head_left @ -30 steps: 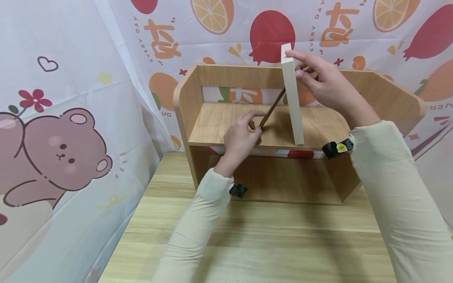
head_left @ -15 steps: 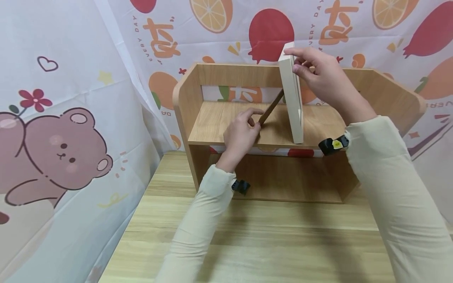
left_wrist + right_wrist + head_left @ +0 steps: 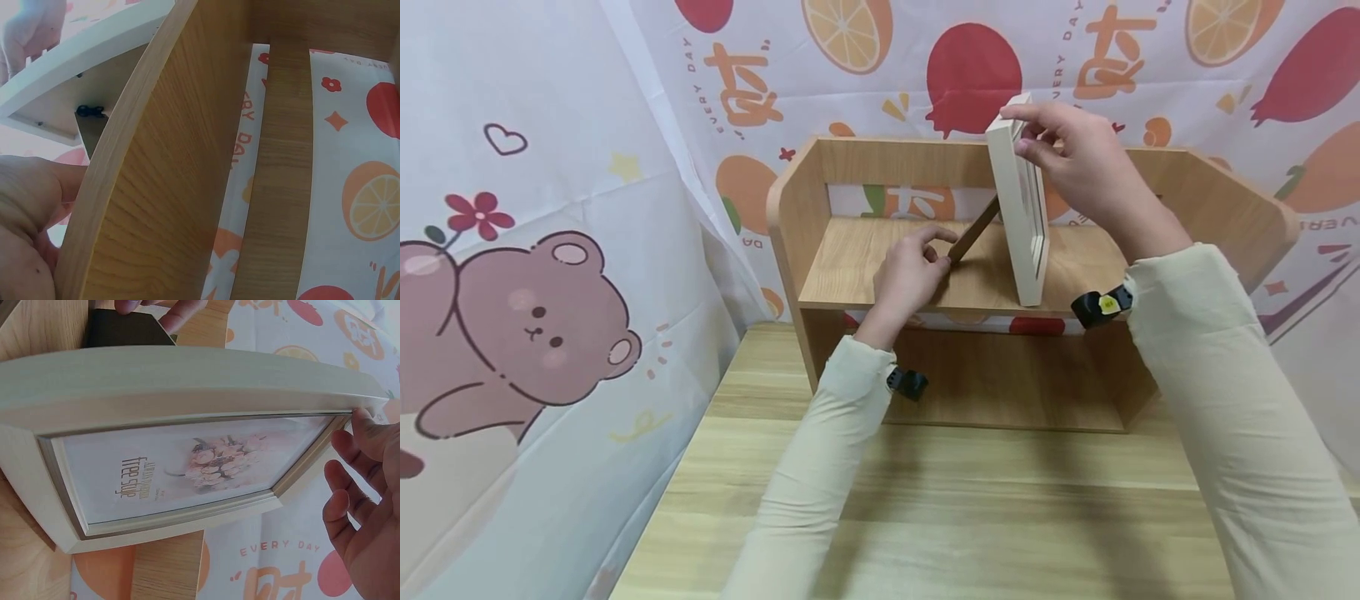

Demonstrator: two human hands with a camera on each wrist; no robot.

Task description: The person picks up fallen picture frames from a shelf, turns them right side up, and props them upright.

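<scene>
A cream picture frame stands nearly upright, edge-on to the head view, on the upper board of a wooden desk shelf. Its dark stand leg slants out behind it to the left. My left hand pinches the lower end of that leg between thumb and index finger. Up at the top edge, my right hand holds the frame with index finger and thumb. In the right wrist view the glazed front shows a pink flower print. The left wrist view shows part of the frame's back.
Side panels and a rear rail bound the upper board. Below lies a lower compartment. The shelf stands on a wood-grain table, with fruit-print cloth behind and bear-print cloth at left.
The frame has turned slightly, so more of its front edge shows on the right. My right hand has shifted a little left with it; my left hand stays at the stand leg.
</scene>
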